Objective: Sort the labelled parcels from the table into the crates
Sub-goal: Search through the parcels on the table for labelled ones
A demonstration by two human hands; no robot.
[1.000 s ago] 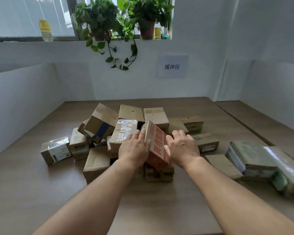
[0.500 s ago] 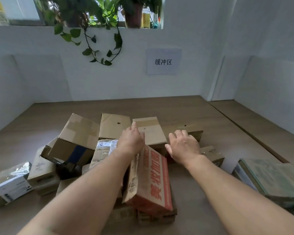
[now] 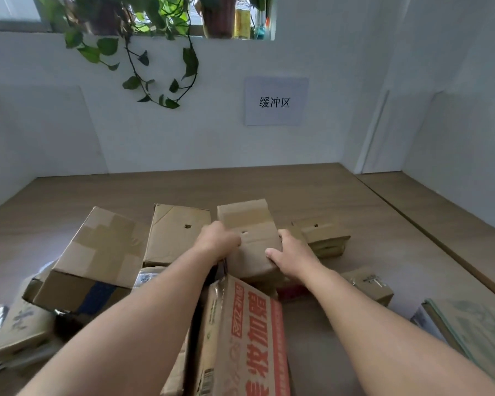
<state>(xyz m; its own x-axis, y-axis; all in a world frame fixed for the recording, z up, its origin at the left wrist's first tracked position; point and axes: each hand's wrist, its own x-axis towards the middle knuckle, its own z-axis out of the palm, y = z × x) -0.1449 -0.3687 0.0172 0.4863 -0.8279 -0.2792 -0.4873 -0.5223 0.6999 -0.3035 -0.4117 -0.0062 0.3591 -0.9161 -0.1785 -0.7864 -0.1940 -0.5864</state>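
Observation:
A heap of cardboard parcels lies on the wooden table (image 3: 312,195). My left hand (image 3: 217,241) grips the left side of a plain brown parcel (image 3: 249,232) at the back of the heap. My right hand (image 3: 293,255) grips its right side, thumb on top. Close below lies a parcel with red print (image 3: 246,338). A large taped box (image 3: 97,252) leans at the left, and a flat brown box (image 3: 177,232) sits beside the held parcel. No crates are in view.
A small box (image 3: 323,238) sits right of the held parcel and another small parcel (image 3: 369,284) lies nearer. Green-wrapped flat packs (image 3: 475,330) are at the right edge. White walls enclose the table; a paper sign (image 3: 275,102) hangs on the back wall under trailing plants (image 3: 155,52).
Both hands let go of the red-printed parcel, reached farther back and closed on the plain brown parcel. The view moved forward over the heap.

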